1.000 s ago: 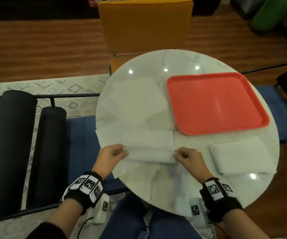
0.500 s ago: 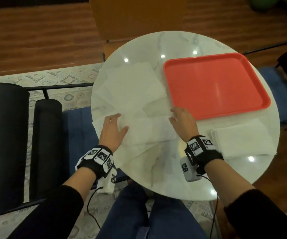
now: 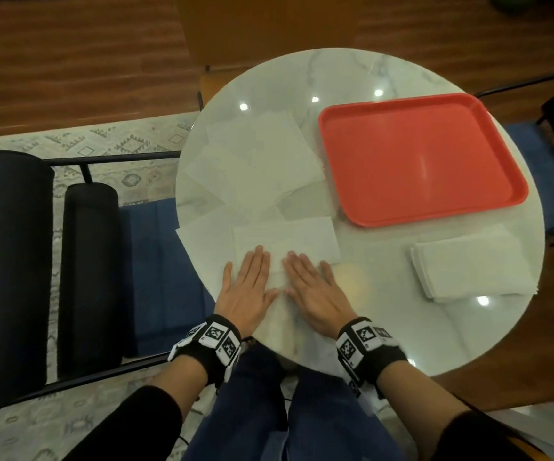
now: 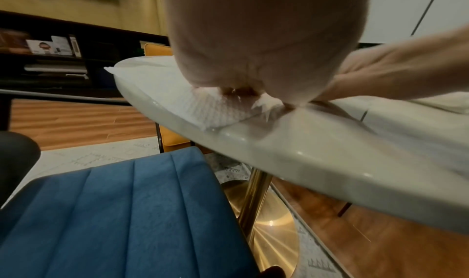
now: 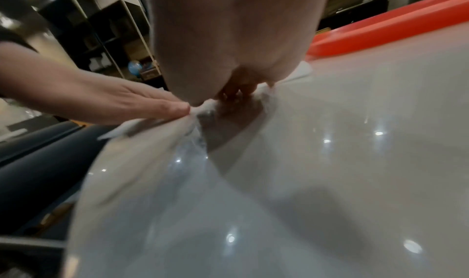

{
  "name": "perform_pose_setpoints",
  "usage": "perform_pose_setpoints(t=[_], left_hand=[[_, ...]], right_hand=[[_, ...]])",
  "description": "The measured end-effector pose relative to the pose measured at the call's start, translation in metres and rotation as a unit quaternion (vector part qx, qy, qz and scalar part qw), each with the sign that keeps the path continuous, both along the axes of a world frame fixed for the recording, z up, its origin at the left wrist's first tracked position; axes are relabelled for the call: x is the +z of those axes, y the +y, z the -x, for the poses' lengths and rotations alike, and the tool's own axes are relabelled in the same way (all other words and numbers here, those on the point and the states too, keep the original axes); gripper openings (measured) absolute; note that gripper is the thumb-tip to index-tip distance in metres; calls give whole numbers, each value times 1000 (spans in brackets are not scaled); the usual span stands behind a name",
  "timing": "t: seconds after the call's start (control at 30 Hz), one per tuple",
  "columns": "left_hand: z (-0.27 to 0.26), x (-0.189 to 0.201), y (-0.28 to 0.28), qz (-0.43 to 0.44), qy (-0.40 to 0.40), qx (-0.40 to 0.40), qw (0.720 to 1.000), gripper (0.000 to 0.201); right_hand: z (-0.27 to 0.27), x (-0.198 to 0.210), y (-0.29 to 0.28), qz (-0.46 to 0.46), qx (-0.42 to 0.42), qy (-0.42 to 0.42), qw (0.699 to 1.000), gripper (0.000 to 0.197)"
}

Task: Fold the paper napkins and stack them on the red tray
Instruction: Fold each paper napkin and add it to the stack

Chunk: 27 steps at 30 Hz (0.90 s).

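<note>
Folded napkin [image 3: 285, 242]: white, embossed paper, oblong strip w/ long axis running left-right across the near part of the round marble counter [image 3: 385, 327], lying over loose unfolded napkins [image 3: 255, 161]; left hand [image 3: 245, 291] & right hand [image 3: 315, 294] lie flat side by side on its near edge, fingers straight & pointing away, thumbs almost touching, each grip wide, pressing not clasping; red tray [image 3: 418, 154] sits further back-right, bare; stack of folded napkins [image 3: 468, 264] lies near-right of the tray, apart from it
</note>
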<state>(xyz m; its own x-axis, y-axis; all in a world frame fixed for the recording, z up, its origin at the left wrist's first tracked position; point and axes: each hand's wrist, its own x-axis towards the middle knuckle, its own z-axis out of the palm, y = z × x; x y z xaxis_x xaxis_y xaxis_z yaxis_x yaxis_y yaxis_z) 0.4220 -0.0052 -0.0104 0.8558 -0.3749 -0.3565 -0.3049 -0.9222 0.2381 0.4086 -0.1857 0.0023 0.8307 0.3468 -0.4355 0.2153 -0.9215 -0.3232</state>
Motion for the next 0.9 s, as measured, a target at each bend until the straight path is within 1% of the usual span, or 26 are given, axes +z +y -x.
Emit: perform_pose_setpoints(t=[0.07,0.17,0.23,0.3,0.33,0.4,0.43,0.53,0.6,0.67,0.73,0.77,0.8,0.83,0.9], left_hand=[[0,-2,-1,-5,1,-3,1000,73],[0,-2,0,-17,20,-10,1000,77],[-1,-1,0,-19,19,-16,1000,81],[-1,-3,2,-15,20,-18,1000,83],[0,-4,2,-11,15,-16,1000,81],[0,-4,1,2,-7,-9,1000,75],[0,-2,1,6,-11,-5,1000,74],[-2,6,-1,-13,9,0,1000,79],[-5,14,-5,-8,-1,9,1000,74],[-10,24,-12,23,-24,29,999,73],[-17,35,-21,42,-83,25,995,76],[-21,42,-27,49,-114,16,992,73],[-25,49,-34,56,-133,7,989,67],[-29,59,-43,72,-136,2,988,57],[-38,82,-61,138,-127,-4,982,34]], right_hand=[[1,1,-19,21,-16,-12,1000,75],[4,3,-48,57,-64,5,996,56],[6,0,-60,64,-74,-19,995,54],[3,0,-62,58,-83,-99,990,55],[1,-2,-60,55,-82,-150,984,47],[-7,-6,-55,58,-86,-249,963,19],[-13,-5,-51,60,-97,-262,958,15],[-23,-1,-44,61,-119,-225,965,20],[-26,4,-42,54,-134,-194,970,12],[-28,14,-43,12,-159,-202,966,1],[-27,30,-45,-36,-161,-219,962,2],[-26,41,-47,-62,-159,-222,960,2],[-25,54,-49,-93,-160,-219,958,3],[-24,67,-53,-119,-166,-209,956,6],[-20,97,-63,-176,-195,-198,944,12]])
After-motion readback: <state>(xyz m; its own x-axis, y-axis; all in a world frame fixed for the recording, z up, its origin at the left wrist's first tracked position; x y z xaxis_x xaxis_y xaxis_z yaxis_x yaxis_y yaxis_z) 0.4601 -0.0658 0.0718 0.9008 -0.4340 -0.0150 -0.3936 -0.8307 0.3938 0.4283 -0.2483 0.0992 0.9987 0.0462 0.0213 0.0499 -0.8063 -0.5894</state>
